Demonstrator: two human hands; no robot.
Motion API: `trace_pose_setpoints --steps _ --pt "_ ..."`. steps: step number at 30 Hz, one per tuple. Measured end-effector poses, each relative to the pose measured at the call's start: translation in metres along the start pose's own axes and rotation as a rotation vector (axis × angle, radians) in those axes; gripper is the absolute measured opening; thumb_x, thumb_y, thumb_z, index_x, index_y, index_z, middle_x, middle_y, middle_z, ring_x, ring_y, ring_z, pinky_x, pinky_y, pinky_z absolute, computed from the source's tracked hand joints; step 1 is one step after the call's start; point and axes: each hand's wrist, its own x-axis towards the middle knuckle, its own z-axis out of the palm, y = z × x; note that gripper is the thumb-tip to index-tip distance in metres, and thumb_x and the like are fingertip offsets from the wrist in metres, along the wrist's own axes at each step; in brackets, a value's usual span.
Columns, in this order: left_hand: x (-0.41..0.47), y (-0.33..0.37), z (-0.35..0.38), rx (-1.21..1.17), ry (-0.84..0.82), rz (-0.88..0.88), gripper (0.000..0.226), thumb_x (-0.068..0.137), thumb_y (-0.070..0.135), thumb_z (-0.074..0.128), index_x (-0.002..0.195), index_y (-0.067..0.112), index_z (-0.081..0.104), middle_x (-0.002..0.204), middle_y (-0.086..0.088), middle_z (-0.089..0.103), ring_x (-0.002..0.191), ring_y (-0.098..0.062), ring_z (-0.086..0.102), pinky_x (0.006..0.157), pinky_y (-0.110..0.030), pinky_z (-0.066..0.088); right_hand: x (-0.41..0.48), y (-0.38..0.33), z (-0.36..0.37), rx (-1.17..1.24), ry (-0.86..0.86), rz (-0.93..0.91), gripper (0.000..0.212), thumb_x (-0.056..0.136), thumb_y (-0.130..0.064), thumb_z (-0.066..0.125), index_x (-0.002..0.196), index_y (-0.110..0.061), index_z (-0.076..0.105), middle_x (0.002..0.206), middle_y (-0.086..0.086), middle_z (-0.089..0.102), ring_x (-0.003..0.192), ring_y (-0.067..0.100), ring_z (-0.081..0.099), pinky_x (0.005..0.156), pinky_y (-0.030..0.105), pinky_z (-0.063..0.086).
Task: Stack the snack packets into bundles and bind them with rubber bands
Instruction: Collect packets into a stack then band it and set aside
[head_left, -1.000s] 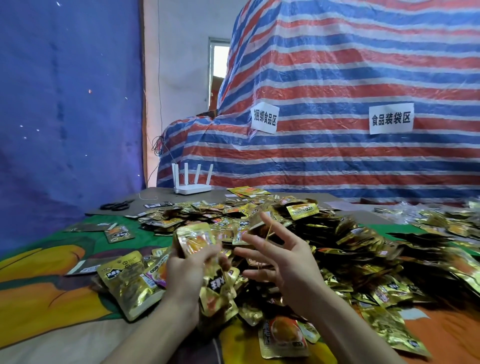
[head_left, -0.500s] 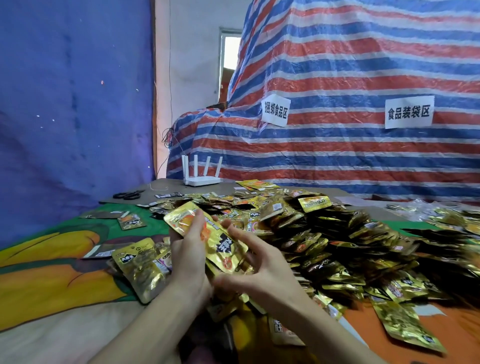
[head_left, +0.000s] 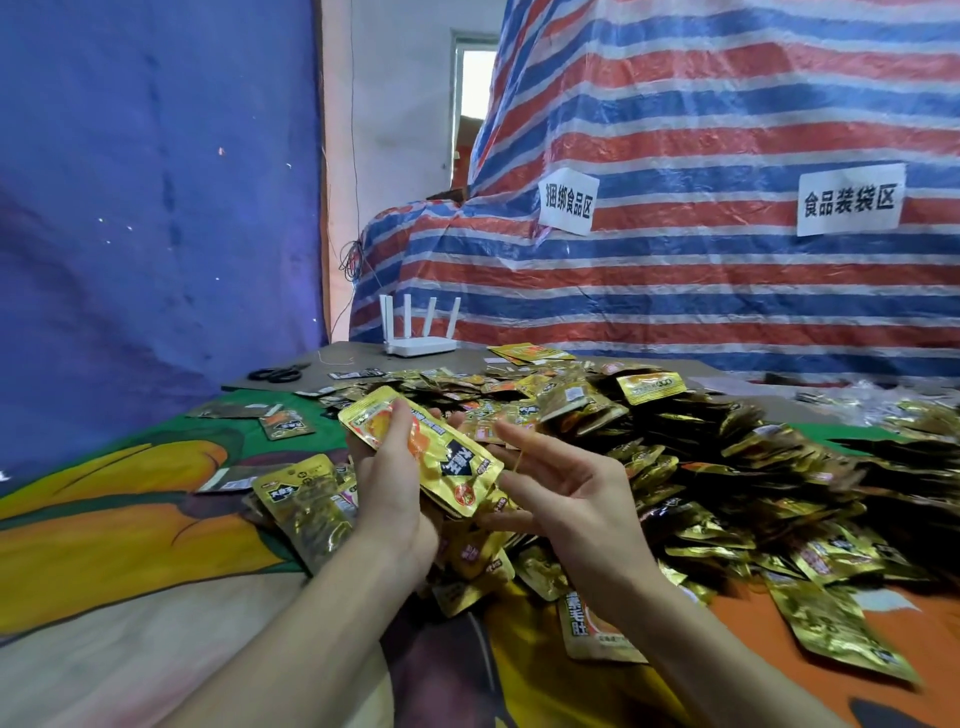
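Observation:
My left hand (head_left: 389, 488) grips a small stack of gold snack packets (head_left: 441, 457), thumb across the top packet, holding it tilted above the table. Just to its right my right hand (head_left: 566, 483) is palm-up with fingers spread and nearly straight, fingertips close to the stack's right end. A thin tan rubber band (head_left: 518, 457) appears looped over those fingers. Under and behind both hands a big heap of loose gold packets (head_left: 701, 467) spreads to the right.
More loose packets (head_left: 306, 512) lie left of my left hand on the colourful table cloth (head_left: 104, 525). Black scissors (head_left: 278, 373) and a white router (head_left: 421, 345) sit at the far edge. A striped tarp (head_left: 675, 270) rises behind.
My left hand raised the stack and laid it flatter, tilted to the right. My right hand came in beside it, then opened palm-up with the band on its fingers.

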Motion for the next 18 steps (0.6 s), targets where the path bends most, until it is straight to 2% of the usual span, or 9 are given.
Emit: trace_pose_setpoints --steps 3,5,7,9,10,12,14,16,18 --pt "0.002 0.000 -0.001 0.021 0.041 -0.004 0.062 0.089 0.060 0.064 0.132 0.015 0.060 0.121 -0.015 0.071 0.105 -0.039 0.070 0.094 -0.062 0.054 -0.002 0.001 0.002 -0.032 -0.001 0.015 0.052 0.082 0.009 0.076 0.119 -0.027 0.071 0.119 -0.017 0.072 0.121 0.007 0.064 0.074 0.042 0.064" --pt "0.000 0.000 0.002 0.027 0.049 0.014 0.059 0.090 0.059 0.065 0.130 0.016 0.062 0.120 -0.013 0.072 0.104 -0.037 0.071 0.094 -0.059 0.054 -0.003 0.000 0.004 -0.105 0.028 0.010 0.059 0.077 0.003 0.082 0.125 -0.029 0.069 0.119 -0.023 0.070 0.125 0.003 0.060 0.085 0.042 0.062" --pt "-0.002 -0.002 0.004 0.035 0.073 0.037 0.059 0.089 0.057 0.067 0.130 0.015 0.061 0.122 -0.012 0.070 0.107 -0.036 0.070 0.096 -0.058 0.054 -0.003 -0.001 0.006 -0.205 0.022 -0.017 0.068 0.076 0.001 0.084 0.133 -0.029 0.063 0.120 -0.029 0.066 0.124 -0.009 0.056 0.098 0.027 0.054" --pt "-0.004 -0.004 0.006 0.040 0.112 0.074 0.052 0.089 0.052 0.070 0.127 0.017 0.062 0.116 -0.011 0.072 0.104 -0.035 0.071 0.093 -0.057 0.055 -0.005 0.000 0.010 -0.278 -0.007 -0.037 0.073 0.076 0.001 0.084 0.138 -0.027 0.058 0.128 -0.025 0.062 0.123 -0.015 0.052 0.098 0.009 0.043" --pt "-0.005 -0.004 0.007 0.037 0.112 0.090 0.048 0.090 0.049 0.070 0.126 0.019 0.063 0.115 -0.011 0.073 0.103 -0.034 0.071 0.093 -0.057 0.056 -0.006 -0.001 0.013 -0.315 -0.009 -0.040 0.074 0.076 0.000 0.084 0.139 -0.025 0.057 0.132 -0.020 0.060 0.124 -0.015 0.051 0.101 0.009 0.040" --pt "-0.006 -0.005 0.009 0.030 0.081 0.085 0.044 0.091 0.048 0.069 0.123 0.019 0.065 0.115 -0.012 0.074 0.104 -0.035 0.071 0.094 -0.059 0.055 -0.007 -0.001 0.017 -0.380 0.007 -0.056 0.076 0.075 -0.003 0.085 0.141 -0.024 0.055 0.138 -0.013 0.058 0.129 -0.010 0.049 0.110 0.018 0.039" --pt "-0.007 -0.005 0.009 0.034 0.014 0.053 0.045 0.093 0.050 0.065 0.121 0.015 0.068 0.116 -0.014 0.073 0.104 -0.036 0.072 0.095 -0.061 0.054 -0.008 -0.001 0.020 -0.417 0.033 -0.083 0.076 0.074 -0.004 0.085 0.139 -0.028 0.055 0.138 -0.010 0.057 0.130 -0.003 0.049 0.113 0.026 0.040" --pt "-0.007 -0.007 0.007 0.047 -0.051 0.011 0.051 0.095 0.052 0.061 0.125 0.012 0.067 0.120 -0.017 0.072 0.105 -0.038 0.071 0.098 -0.060 0.052 -0.008 -0.002 0.020 -0.434 0.055 -0.115 0.076 0.074 -0.003 0.085 0.132 -0.040 0.053 0.135 -0.011 0.056 0.127 -0.002 0.051 0.109 0.025 0.044" --pt "-0.007 -0.007 0.006 0.083 -0.099 -0.023 0.054 0.096 0.054 0.059 0.125 0.009 0.068 0.119 -0.018 0.072 0.105 -0.039 0.071 0.099 -0.059 0.052 -0.009 -0.004 0.019 -0.437 0.062 -0.141 0.076 0.074 -0.002 0.084 0.123 -0.049 0.051 0.133 -0.012 0.056 0.123 -0.005 0.052 0.104 0.019 0.046"
